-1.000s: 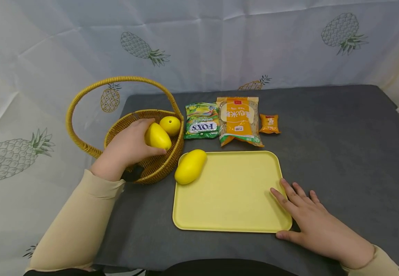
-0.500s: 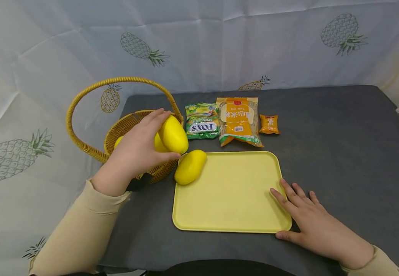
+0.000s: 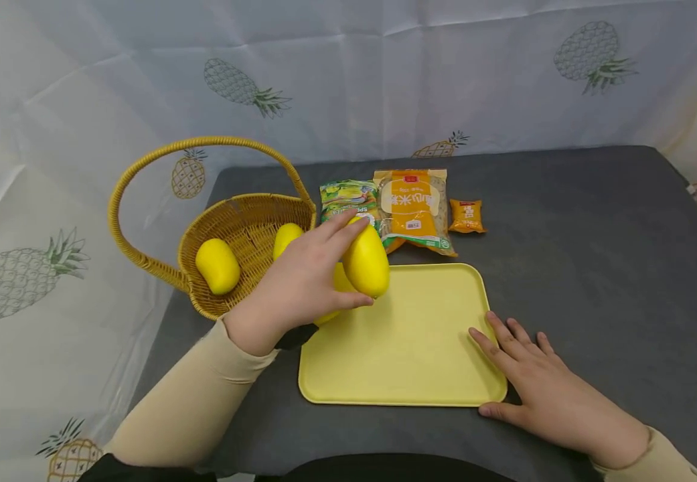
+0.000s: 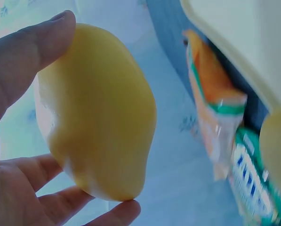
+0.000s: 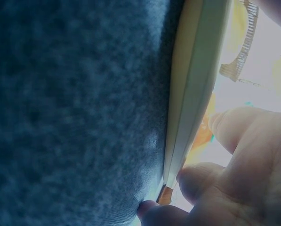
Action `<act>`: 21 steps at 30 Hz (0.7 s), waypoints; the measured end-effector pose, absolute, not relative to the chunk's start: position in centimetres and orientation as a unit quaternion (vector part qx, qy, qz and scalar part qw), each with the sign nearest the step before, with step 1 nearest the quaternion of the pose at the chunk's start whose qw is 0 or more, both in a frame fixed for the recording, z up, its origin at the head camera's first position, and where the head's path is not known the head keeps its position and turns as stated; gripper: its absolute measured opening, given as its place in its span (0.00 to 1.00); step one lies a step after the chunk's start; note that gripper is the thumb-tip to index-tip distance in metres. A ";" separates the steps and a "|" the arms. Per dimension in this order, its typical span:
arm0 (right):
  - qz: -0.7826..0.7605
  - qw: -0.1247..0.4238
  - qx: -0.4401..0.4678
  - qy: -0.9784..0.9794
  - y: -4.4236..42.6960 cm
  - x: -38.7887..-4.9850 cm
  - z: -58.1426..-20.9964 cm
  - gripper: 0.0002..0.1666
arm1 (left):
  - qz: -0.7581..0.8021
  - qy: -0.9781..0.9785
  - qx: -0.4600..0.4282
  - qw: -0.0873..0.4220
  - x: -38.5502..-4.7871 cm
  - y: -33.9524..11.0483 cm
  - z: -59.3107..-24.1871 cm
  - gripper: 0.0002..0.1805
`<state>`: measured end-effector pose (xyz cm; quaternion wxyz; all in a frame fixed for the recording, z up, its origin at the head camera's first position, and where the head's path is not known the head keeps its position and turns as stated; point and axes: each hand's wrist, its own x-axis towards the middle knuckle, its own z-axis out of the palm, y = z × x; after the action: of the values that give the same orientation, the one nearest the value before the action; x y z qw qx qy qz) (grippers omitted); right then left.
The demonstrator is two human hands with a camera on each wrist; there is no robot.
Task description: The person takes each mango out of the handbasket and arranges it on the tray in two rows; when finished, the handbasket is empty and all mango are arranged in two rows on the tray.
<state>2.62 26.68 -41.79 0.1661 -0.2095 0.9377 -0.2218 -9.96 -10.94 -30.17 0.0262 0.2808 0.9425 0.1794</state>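
Observation:
In the head view my left hand (image 3: pixel 300 281) holds a yellow mango (image 3: pixel 367 261) above the left part of the yellow tray (image 3: pixel 414 361). Thumb and fingers grip that mango from either side in the left wrist view. A second mango (image 3: pixel 327 317), mostly hidden behind this hand, lies at the tray's left edge. Two more, a left mango (image 3: pixel 218 266) and a partly covered right mango (image 3: pixel 286 239), sit in the wicker basket (image 3: pixel 252 221). My right hand (image 3: pixel 547 395) rests with spread fingers at the tray's right edge, touching its rim.
Behind the tray lie a green candy bag (image 3: pixel 348 194), partly covered by my left hand, an orange-and-clear food bag (image 3: pixel 411 207) and a small orange packet (image 3: pixel 466 215). The basket's tall arched handle (image 3: pixel 203 142) rises at the left. Dark grey cloth (image 3: pixel 595 268) covers the table.
My left hand has lifted the mango out of the basket and carried it right, over the tray. The basket's left mango has come into view. My right hand has stayed in place.

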 end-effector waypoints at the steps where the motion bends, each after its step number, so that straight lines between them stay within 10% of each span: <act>1: -0.222 0.167 -0.209 0.938 26.7 2.6 -41.8 0.64 | 0.179 0.941 0.286 0.029 -9.9 -10.5 -30.5 0.63; 21: -0.220 0.157 -0.210 0.940 26.6 2.7 -41.9 0.64 | 0.123 0.934 0.301 0.146 -10.7 -5.2 -35.5 0.61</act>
<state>2.74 26.63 -41.88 0.1571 -0.2097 0.9398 -0.2196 -10.72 -5.17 -35.54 0.1456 0.3013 0.9343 0.1228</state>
